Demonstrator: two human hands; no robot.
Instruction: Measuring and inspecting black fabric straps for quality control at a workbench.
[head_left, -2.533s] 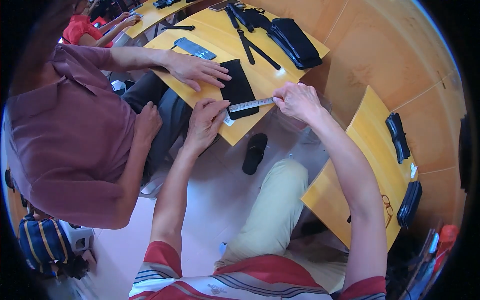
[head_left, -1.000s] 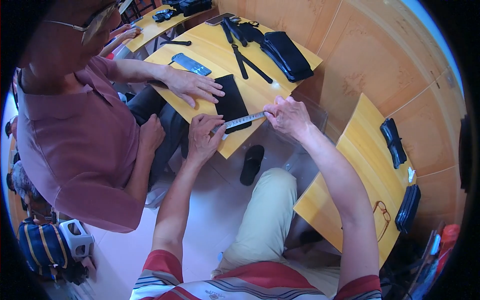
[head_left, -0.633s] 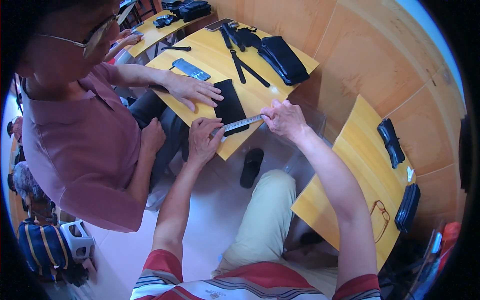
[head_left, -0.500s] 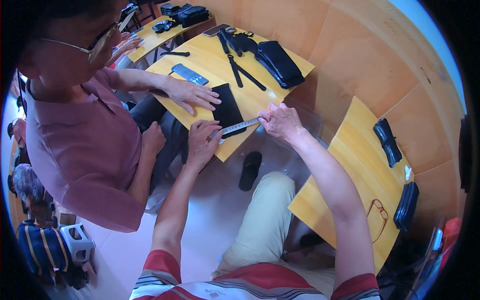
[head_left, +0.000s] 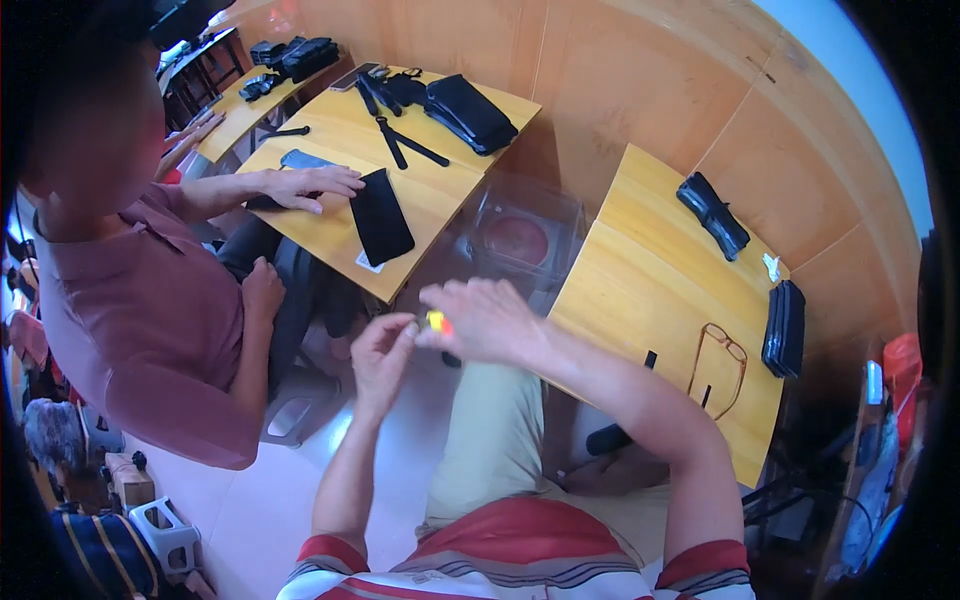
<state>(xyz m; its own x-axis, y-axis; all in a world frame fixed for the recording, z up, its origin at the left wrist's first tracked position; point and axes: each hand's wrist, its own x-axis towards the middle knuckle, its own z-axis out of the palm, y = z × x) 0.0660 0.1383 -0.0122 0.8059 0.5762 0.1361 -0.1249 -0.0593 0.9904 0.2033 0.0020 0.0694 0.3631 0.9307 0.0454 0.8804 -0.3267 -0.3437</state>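
Above my lap, my right hand (head_left: 485, 318) is closed round a small yellow and orange tape measure (head_left: 437, 322), partly hidden by the fingers. Beside it, my left hand (head_left: 380, 360) pinches at the tape's end between thumb and forefinger. A flat black rectangular piece (head_left: 382, 220) lies on the wooden desk (head_left: 430, 205) beyond my hands, which do not touch it. The co-worker's hand (head_left: 315, 185) rests near its left edge. A white label (head_left: 369, 262) shows by the piece's near corner.
The desk also bears black straps (head_left: 405, 145), a black wallet-like case (head_left: 470, 112) and a phone (head_left: 355, 76). On the right-hand desk (head_left: 640, 270) are brown-framed glasses (head_left: 738, 350) and black folded cases (head_left: 713, 215). A clear plastic bin (head_left: 525, 235) stands between the desks.
The measuring tape that stretched across the black piece is off it and drawn in. Both my hands have moved back toward my lap and close together. The co-worker's hand has lifted off the piece.
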